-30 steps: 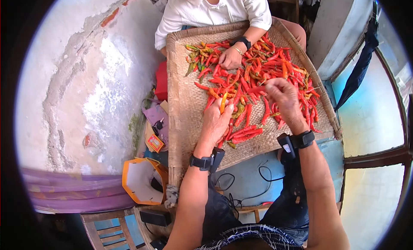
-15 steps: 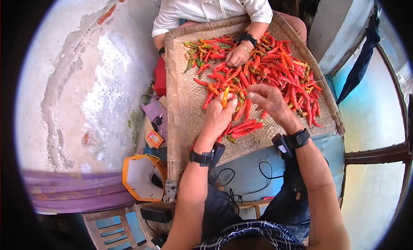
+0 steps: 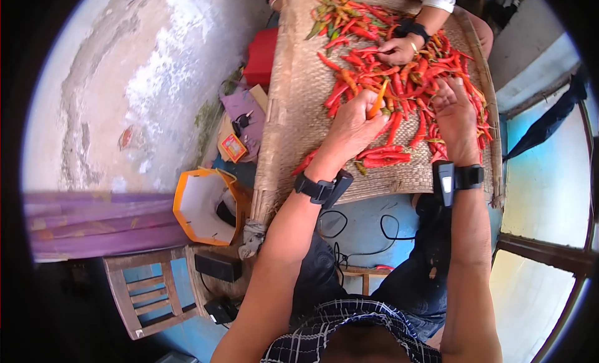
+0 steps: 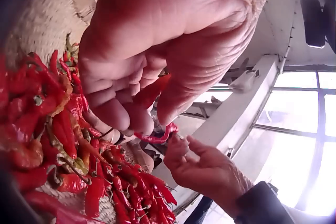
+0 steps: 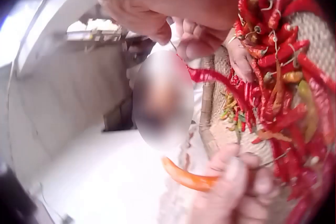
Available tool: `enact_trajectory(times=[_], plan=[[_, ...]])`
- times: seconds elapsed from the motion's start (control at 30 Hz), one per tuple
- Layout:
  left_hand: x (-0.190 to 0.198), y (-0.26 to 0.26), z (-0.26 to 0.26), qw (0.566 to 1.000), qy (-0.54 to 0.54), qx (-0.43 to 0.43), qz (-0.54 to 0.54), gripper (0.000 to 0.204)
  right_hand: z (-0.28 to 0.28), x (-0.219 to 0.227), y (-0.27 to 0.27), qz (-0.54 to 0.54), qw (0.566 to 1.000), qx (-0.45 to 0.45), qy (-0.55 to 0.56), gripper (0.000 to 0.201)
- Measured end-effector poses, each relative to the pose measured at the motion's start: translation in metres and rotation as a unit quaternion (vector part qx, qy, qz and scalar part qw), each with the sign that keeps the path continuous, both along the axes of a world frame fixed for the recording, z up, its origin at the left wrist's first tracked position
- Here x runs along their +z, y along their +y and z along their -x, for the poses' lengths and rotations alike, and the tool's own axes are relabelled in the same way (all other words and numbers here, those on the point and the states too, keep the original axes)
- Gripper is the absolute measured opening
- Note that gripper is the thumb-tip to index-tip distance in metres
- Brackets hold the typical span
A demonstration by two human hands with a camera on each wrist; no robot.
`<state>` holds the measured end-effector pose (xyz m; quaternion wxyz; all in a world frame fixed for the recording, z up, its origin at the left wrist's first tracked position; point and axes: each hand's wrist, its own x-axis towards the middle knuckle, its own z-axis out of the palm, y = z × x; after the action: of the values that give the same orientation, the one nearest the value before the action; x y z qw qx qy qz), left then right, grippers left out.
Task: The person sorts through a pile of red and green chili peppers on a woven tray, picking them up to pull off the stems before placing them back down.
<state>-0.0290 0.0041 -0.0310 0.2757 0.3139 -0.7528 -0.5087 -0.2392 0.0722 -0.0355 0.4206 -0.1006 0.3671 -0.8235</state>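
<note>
My left hand [image 3: 359, 122] grips an orange chili [image 3: 378, 101], its smooth end poking up from between thumb and fingers; in the right wrist view the curved orange chili [image 5: 189, 178] shows clearly. With thumb and fingertip, my right hand [image 3: 457, 116] pinches a red chili [image 5: 226, 82] by its thin stem. That hand is over the right part of the woven tray [image 3: 299, 107], above the heap of red chilies [image 5: 286, 98]. Across the tray, another person's hand [image 3: 399, 49] touches chilies near the far side.
Greenish chilies [image 3: 331, 16] lie in the tray's far left corner. Left of the tray are a red box [image 3: 261, 57], a small matchbox-like packet [image 3: 233, 148] and an orange-rimmed bin [image 3: 206, 207]. A wooden chair [image 3: 150, 294] stands lower left; windows [image 3: 543, 176] are at right.
The head view has shifted, so the tray sits farther right and higher. My right hand has moved away from the left, toward the tray's right side. The left hand keeps the orange chili.
</note>
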Motion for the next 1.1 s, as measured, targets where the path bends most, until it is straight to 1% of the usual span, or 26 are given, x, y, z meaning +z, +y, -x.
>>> enact_trajectory(times=[0.03, 0.07, 0.1, 0.13, 0.17, 0.2, 0.23, 0.27, 0.33, 0.37, 0.4, 0.47, 0.5, 0.53, 0.6, 0.67, 0.7, 0.73, 0.8, 0.83, 0.9, 0.93, 1.0, 1.03, 1.07, 1.1], plan=[[0.0, -0.001, 0.0, 1.0, 0.006, 0.001, -0.005, 0.021, -0.001, -0.001, 0.002, -0.041, 0.999, -0.017, 0.005, 0.022], [0.0, -0.001, 0.0, 1.0, 0.013, 0.0, -0.01, 0.021, -0.009, -0.001, 0.004, -0.043, 0.999, -0.011, 0.004, 0.022], [0.0, -0.001, 0.0, 1.0, 0.012, 0.008, 0.013, 0.019, -0.018, 0.0, 0.005, -0.109, 0.979, 0.069, 0.16, 0.026], [0.0, 0.0, 0.0, 1.0, 0.012, 0.014, 0.012, 0.019, -0.03, 0.002, 0.008, -0.17, 0.923, 0.148, 0.311, 0.029], [0.0, 0.001, 0.0, 0.999, 0.034, 0.014, 0.033, 0.017, -0.042, 0.015, 0.013, -0.23, 0.823, 0.26, 0.45, 0.032], [0.001, 0.002, -0.001, 0.997, 0.057, 0.015, 0.054, 0.016, -0.04, -0.005, 0.009, -0.127, 0.71, 0.341, 0.603, 0.032], [0.003, 0.001, 0.0, 0.999, 0.038, 0.015, 0.006, 0.016, -0.048, -0.011, 0.012, -0.119, 0.637, 0.343, 0.68, 0.032], [0.007, 0.002, -0.002, 0.998, 0.029, 0.02, 0.053, 0.016, -0.058, -0.016, 0.021, -0.107, 0.558, 0.341, 0.749, 0.033], [-0.002, -0.001, 0.001, 0.997, 0.021, 0.035, 0.069, 0.016, -0.076, -0.017, 0.028, -0.117, 0.545, 0.277, 0.782, 0.032], [-0.005, -0.002, 0.003, 0.996, 0.03, 0.042, 0.078, 0.015, -0.079, -0.013, 0.027, -0.13, 0.542, 0.293, 0.777, 0.031], [-0.005, -0.002, 0.004, 0.993, 0.045, 0.052, 0.101, 0.016, -0.076, -0.018, 0.022, -0.111, 0.535, 0.313, 0.777, 0.028], [-0.002, -0.001, 0.004, 0.993, 0.041, 0.059, 0.088, 0.019, -0.072, -0.015, 0.018, -0.115, 0.532, 0.354, 0.76, 0.023], [-0.004, -0.001, 0.004, 0.994, 0.038, 0.059, 0.089, 0.02, -0.074, -0.006, 0.017, -0.129, 0.547, 0.365, 0.742, 0.022], [-0.005, -0.002, 0.004, 0.994, 0.035, 0.06, 0.089, 0.021, -0.072, -0.007, 0.017, -0.175, 0.577, 0.382, 0.7, 0.019], [-0.017, -0.006, 0.007, 0.988, 0.055, 0.089, 0.113, 0.02, -0.057, -0.012, 0.014, -0.153, 0.582, 0.358, 0.714, 0.015], [-0.029, -0.013, 0.01, 0.983, 0.07, 0.127, 0.108, 0.02, -0.045, -0.007, 0.011, -0.23, 0.597, 0.37, 0.673, 0.014], [-0.031, -0.012, 0.01, 0.983, 0.069, 0.138, 0.104, 0.02, -0.04, -0.007, 0.008, -0.212, 0.615, 0.364, 0.667, 0.013], [-0.033, -0.012, 0.011, 0.98, 0.07, 0.165, 0.087, 0.021, -0.04, -0.007, 0.009, -0.219, 0.696, 0.357, 0.584, 0.011], [-0.03, -0.01, 0.006, 0.975, 0.072, 0.196, 0.07, 0.022, -0.042, 0.003, 0.008, -0.211, 0.724, 0.296, 0.586, 0.012], [-0.028, -0.009, 0.004, 0.98, 0.064, 0.18, 0.056, 0.022, -0.041, 0.005, 0.007, -0.21, 0.722, 0.3, 0.587, 0.012], [-0.019, -0.004, -0.001, 0.99, 0.045, 0.126, 0.033, 0.027, -0.039, 0.009, 0.004, -0.233, 0.773, 0.265, 0.528, 0.013], [-0.018, -0.001, -0.002, 0.99, 0.047, 0.128, 0.033, 0.027, -0.043, 0.009, 0.003, -0.232, 0.771, 0.266, 0.53, 0.013], [-0.023, 0.005, -0.001, 0.986, 0.088, 0.12, 0.075, 0.028, -0.051, 0.006, 0.001, -0.162, 0.865, 0.256, 0.4, 0.011], [-0.025, 0.006, 0.001, 0.984, 0.065, 0.126, 0.103, 0.029, -0.05, 0.004, 0.0, -0.127, 0.89, 0.282, 0.337, 0.011], [-0.022, 0.006, -0.002, 0.985, 0.069, 0.12, 0.107, 0.029, -0.054, 0.004, 0.0, -0.126, 0.891, 0.275, 0.339, 0.011], [-0.016, 0.006, -0.008, 0.995, 0.042, 0.077, 0.041, 0.028, -0.062, 0.006, 0.0, -0.107, 0.894, 0.28, 0.332, 0.011]])
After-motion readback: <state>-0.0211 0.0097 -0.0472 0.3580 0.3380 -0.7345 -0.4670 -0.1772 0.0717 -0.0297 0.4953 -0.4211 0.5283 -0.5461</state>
